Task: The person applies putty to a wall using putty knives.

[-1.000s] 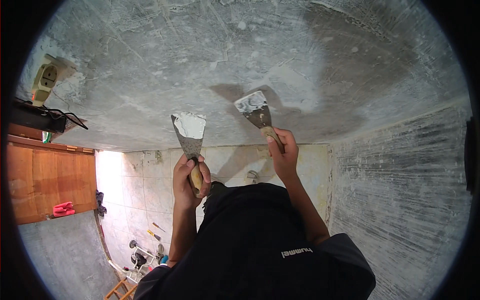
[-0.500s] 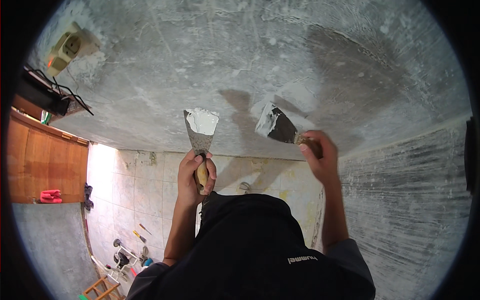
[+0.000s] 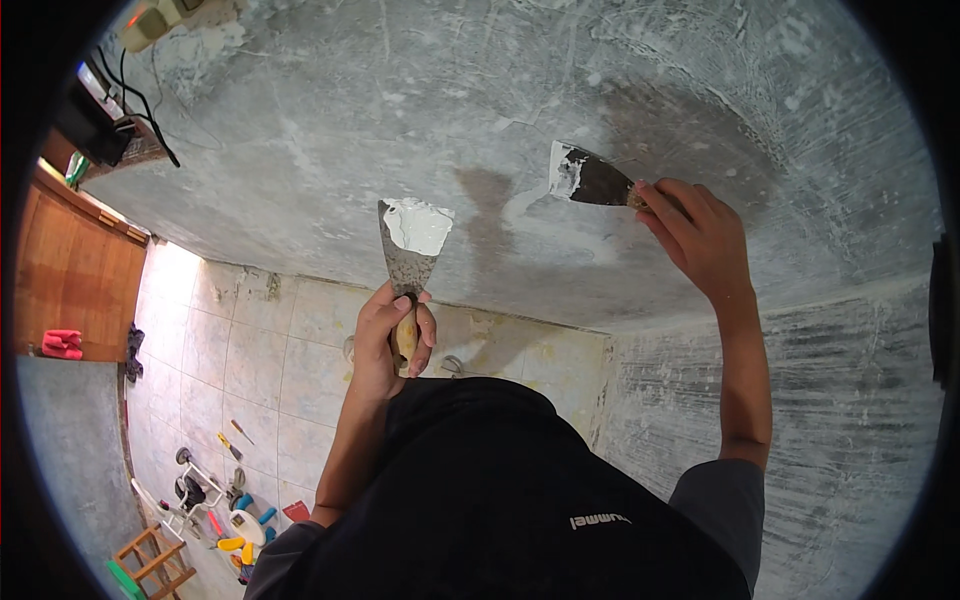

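Observation:
My left hand (image 3: 394, 338) is closed round the wooden handle of a putty knife (image 3: 410, 272). Its wide blade points up and carries a thick load of white filler (image 3: 420, 226). Further up and to the right, my right hand (image 3: 703, 232) grips a second putty knife (image 3: 602, 184) by its handle. That blade is dark, with white paste smeared along its edge, and lies close to the grey wall (image 3: 350, 130); whether it touches, I cannot tell. Beside it a lighter wet smear (image 3: 530, 203) shows on the wall.
A power socket (image 3: 145, 28) with dark cables (image 3: 135, 90) is at upper left, above a wooden cabinet (image 3: 80, 270) with a red cloth (image 3: 62, 344). On the tiled floor (image 3: 255, 375) lie tools, a white-framed wheeled thing (image 3: 190, 500), and a wooden stool (image 3: 150, 562). Another grey wall (image 3: 760, 400) stands at right.
My right hand has moved up and to the right with its putty knife, whose blade now lies more level. The left putty knife stays upright, still loaded. The whole view has shifted slightly.

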Tool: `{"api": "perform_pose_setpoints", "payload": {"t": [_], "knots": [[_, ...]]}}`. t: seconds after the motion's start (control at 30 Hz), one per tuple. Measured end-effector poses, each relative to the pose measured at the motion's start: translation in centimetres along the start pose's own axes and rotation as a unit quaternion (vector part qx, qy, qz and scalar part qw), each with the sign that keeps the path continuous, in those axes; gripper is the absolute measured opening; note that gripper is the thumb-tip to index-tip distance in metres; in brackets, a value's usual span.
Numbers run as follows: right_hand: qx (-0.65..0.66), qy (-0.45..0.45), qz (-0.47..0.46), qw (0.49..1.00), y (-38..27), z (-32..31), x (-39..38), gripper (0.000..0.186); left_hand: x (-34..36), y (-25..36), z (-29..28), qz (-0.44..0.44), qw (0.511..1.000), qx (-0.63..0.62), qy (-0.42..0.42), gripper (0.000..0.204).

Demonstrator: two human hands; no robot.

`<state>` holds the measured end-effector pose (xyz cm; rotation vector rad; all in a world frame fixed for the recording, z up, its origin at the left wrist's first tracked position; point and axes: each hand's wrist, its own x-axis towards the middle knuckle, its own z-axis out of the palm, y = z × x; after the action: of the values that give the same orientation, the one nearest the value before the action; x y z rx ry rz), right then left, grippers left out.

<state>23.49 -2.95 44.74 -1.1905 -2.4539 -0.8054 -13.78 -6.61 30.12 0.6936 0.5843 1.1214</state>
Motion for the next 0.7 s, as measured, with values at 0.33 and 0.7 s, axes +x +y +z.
{"api": "perform_pose_setpoints", "payload": {"t": [0.33, 0.7], "knots": [[-0.084, -0.038, -0.088, 0.992, 1.2, -1.4, 2.6, 0.033, -0.1, -0.9, 0.1, 0.003, 1.000, -0.019, 0.003, 0.028], [-0.120, -0.049, -0.094, 0.987, 0.4, -3.6, 3.0, 0.028, -0.6, -1.1, -0.5, 0.011, 0.999, -0.046, 0.003, 0.028]]}}
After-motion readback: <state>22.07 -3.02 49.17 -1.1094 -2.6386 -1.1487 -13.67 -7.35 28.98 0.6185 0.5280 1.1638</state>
